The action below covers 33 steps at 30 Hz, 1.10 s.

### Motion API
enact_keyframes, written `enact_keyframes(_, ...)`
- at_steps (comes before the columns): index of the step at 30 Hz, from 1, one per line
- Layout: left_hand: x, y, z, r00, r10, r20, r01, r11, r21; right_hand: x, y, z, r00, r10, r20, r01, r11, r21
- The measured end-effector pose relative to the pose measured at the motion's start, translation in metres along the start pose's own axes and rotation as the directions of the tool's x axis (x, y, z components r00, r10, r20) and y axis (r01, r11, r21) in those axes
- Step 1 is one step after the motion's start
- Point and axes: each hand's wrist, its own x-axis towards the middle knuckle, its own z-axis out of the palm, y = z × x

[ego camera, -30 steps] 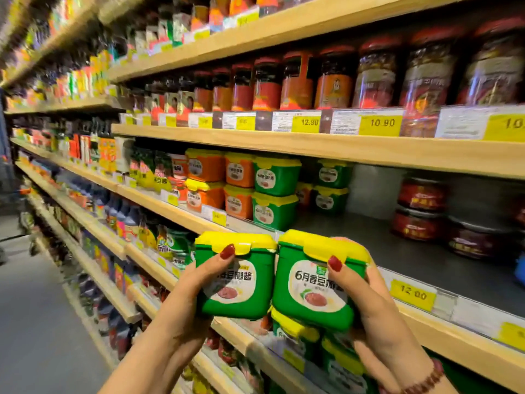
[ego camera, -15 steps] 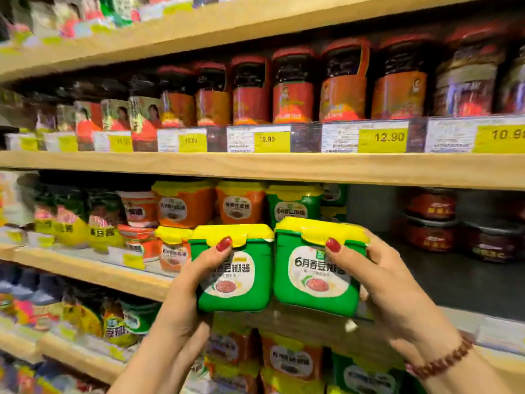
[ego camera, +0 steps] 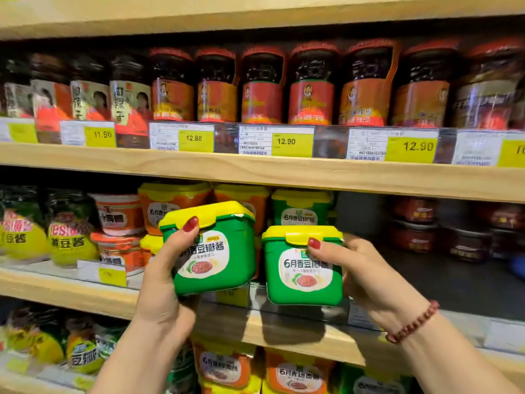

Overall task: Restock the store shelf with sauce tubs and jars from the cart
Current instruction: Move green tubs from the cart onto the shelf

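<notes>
Wooden store shelving (ego camera: 71,294) filled the view. Before its middle tier, two green, yellow-lidded sauce tubs were held lid-up, labels facing the camera: the left tub (ego camera: 218,251) tilted, top leaning left; the right tub (ego camera: 301,268) upright. Each was gripped, the left hand (ego camera: 162,280) from below, the right hand (ego camera: 366,274) round the side, thumbs at the lid edges. Behind stood orange tubs (ego camera: 170,203); red-lidded jars (ego camera: 311,86) lined the tier above.
</notes>
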Motion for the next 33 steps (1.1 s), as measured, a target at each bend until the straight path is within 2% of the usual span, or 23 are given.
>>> enact_keyframes(3,0.007,0.000,-0.003,0.998,-0.011,0.068,0.009,1.000,0.023,0.006,0.002,0.002,1.000,0.015,-0.011,-0.015,1.000,0.016)
enact_keyframes(10,0.011,-0.005,-0.004,0.999,-0.036,0.033,0.036,0.999,0.016,0.011,-0.002,0.001,0.998,0.067,-0.023,-0.065,0.996,0.054)
enact_keyframes(16,0.009,-0.004,-0.005,0.999,-0.016,0.030,0.015,1.000,0.027,0.018,0.001,-0.003,0.996,0.044,-0.081,-0.034,0.993,0.111)
enact_keyframes(21,0.007,-0.004,-0.004,1.000,-0.001,0.022,0.000,1.000,0.030,0.030,0.011,-0.007,0.993,0.035,-0.112,-0.026,0.996,0.080)
enact_keyframes(24,0.007,-0.003,-0.008,0.998,-0.001,0.063,-0.002,0.999,0.044,0.037,0.013,-0.009,0.996,0.012,-0.087,-0.008,0.999,0.049)
enact_keyframes(29,0.005,0.001,-0.017,0.998,0.032,0.048,-0.035,0.998,0.056,0.047,0.018,-0.010,0.997,-0.013,-0.078,0.017,0.999,0.045)
enact_keyframes(33,0.003,0.002,-0.021,0.999,0.035,0.002,-0.035,0.998,0.053,0.060,0.022,-0.010,0.998,-0.013,-0.068,0.012,1.000,-0.022)
